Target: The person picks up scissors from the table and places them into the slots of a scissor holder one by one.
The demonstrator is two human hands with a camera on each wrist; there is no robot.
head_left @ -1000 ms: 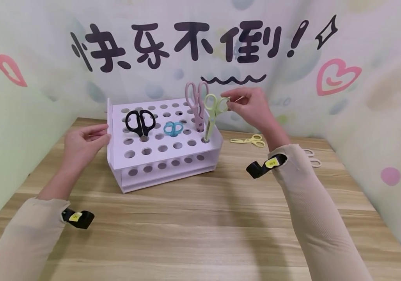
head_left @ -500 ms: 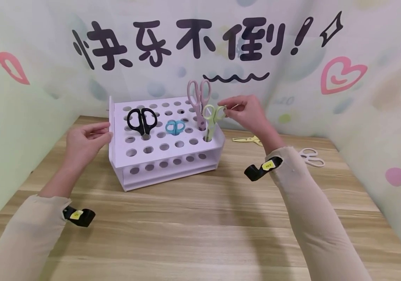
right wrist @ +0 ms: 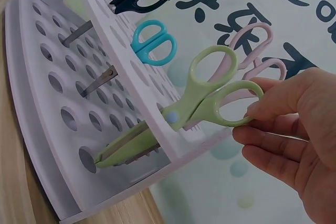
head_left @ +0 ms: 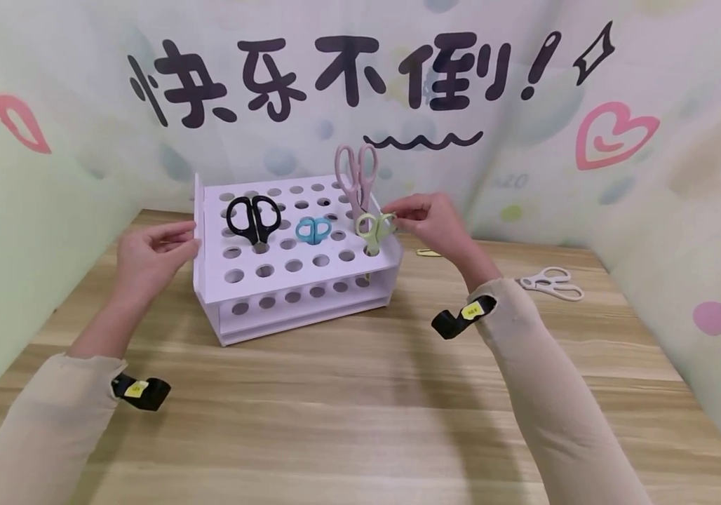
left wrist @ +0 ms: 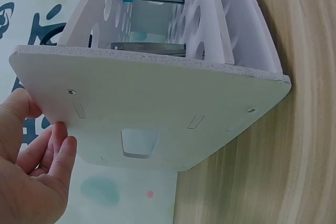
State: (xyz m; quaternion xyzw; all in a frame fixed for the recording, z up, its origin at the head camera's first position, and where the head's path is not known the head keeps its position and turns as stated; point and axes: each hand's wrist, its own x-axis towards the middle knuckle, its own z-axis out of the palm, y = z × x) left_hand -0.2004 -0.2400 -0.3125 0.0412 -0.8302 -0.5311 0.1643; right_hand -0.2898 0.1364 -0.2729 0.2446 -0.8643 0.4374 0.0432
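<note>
My right hand (head_left: 426, 219) pinches one handle loop of the green scissors (right wrist: 207, 98). Their blades pass down through a front-right hole in the white rack (head_left: 300, 277), and in the right wrist view the tip is right at a hole of the lower shelf. My left hand (head_left: 152, 256) holds the upper edge of the rack's left side panel (left wrist: 157, 87) between thumb and fingers. Standing in other holes are black scissors (head_left: 253, 219), small blue scissors (head_left: 313, 230) and pink scissors (head_left: 356, 175), handles up. The pink ones stand just behind the green pair.
White-handled scissors (head_left: 553, 284) lie on the wooden table (head_left: 335, 421) to the right of the rack. Yellow scissors (head_left: 428, 252) lie behind my right hand, mostly covered by it. A printed cloth (head_left: 297, 147) hangs behind the rack.
My right hand has moved down and slightly left, lowering the green scissors deeper into the rack's hole. The left hand has stayed at the side panel.
</note>
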